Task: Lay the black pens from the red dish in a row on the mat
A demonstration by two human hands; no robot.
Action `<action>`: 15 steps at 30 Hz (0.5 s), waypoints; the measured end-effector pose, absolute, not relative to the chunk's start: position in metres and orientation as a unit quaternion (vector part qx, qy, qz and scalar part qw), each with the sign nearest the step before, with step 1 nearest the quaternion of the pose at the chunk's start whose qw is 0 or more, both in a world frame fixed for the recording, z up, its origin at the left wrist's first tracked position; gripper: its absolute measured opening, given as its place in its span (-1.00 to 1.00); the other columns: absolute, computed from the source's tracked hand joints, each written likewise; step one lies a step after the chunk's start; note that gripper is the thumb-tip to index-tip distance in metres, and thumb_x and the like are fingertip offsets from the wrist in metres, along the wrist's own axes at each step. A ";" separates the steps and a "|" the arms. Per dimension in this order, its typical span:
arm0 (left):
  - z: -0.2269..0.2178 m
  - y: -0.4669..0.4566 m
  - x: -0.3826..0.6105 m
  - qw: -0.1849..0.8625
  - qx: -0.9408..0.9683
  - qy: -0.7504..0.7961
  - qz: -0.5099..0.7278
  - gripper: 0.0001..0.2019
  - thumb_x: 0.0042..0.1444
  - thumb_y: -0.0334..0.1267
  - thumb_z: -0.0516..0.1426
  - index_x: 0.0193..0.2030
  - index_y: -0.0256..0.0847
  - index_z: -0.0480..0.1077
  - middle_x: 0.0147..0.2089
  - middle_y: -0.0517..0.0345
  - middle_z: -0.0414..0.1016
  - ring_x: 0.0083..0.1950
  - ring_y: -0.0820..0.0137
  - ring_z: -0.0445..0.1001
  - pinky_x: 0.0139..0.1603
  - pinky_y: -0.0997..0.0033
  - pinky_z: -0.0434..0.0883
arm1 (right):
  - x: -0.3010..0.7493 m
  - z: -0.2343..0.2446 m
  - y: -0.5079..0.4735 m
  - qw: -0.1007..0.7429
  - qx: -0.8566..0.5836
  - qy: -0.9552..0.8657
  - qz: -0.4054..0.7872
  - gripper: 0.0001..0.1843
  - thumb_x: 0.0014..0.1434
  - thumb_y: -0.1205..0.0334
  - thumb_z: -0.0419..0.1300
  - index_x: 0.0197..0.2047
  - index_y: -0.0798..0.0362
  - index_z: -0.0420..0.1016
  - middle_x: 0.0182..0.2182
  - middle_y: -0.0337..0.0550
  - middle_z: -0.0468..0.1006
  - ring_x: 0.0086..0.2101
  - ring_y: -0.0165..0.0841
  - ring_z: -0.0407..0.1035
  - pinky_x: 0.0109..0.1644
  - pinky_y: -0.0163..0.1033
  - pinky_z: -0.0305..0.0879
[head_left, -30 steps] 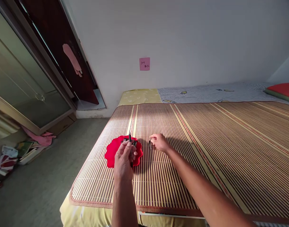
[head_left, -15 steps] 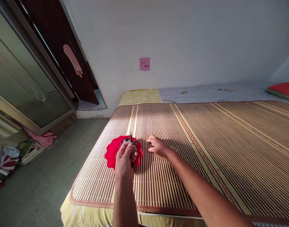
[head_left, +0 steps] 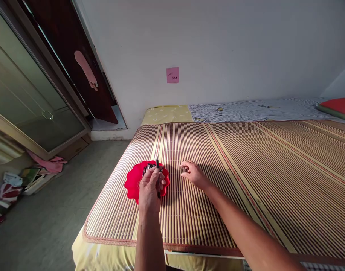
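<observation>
My left hand [head_left: 149, 188] is closed round a thin black pen [head_left: 157, 177], held upright above a red scalloped dish [head_left: 132, 181] that lies on the striped bamboo mat [head_left: 246, 169]. Small dark objects [head_left: 148, 168] lie in the dish, partly hidden by my hand. My right hand [head_left: 193, 173] rests on the mat just right of the dish. Its fingers are curled in a pinch on a small dark piece [head_left: 184, 169] that I cannot make out.
The mat covers a bed with a yellow sheet [head_left: 167, 114] and a checked cloth [head_left: 251, 111] by the white wall. A red cushion [head_left: 338, 106] lies far right. A pink note [head_left: 172, 75] is on the wall. Floor clutter [head_left: 25, 180] and a glass door [head_left: 28, 101] stand left.
My right hand shifted slightly left towards the dish, then back right, and its fingers closed on the small dark piece. My left hand kept the pen over the dish.
</observation>
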State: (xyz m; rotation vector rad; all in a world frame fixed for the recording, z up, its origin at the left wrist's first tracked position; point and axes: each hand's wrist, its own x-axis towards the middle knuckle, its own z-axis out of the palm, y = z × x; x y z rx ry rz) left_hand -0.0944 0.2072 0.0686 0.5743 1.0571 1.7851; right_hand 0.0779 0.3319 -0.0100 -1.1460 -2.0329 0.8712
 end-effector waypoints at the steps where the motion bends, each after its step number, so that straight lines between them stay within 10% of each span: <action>1: 0.068 0.207 -0.094 0.476 0.236 0.432 0.729 -0.58 -0.06 -0.03 0.47 -0.20 -0.27 0.53 -0.45 0.23 0.51 -0.54 0.60 0.39 -0.58 0.69 0.19 | 0.079 -0.010 0.333 0.309 -0.440 -0.772 0.339 -0.66 0.11 0.45 0.30 -0.01 0.10 0.57 0.04 0.01 0.54 -0.02 -0.19 0.47 0.00 -0.13 0.44; 15: 0.066 0.208 -0.095 0.477 0.232 0.426 0.733 -0.61 -0.03 -0.05 0.45 -0.19 -0.28 0.54 -0.45 0.21 0.52 -0.54 0.59 0.39 -0.57 0.69 0.21 | 0.064 0.018 0.315 0.205 -0.484 -0.822 0.219 -0.90 0.29 0.33 0.27 -0.12 0.12 0.55 -0.12 -0.03 0.48 -0.17 -0.25 0.41 -0.08 -0.18 0.34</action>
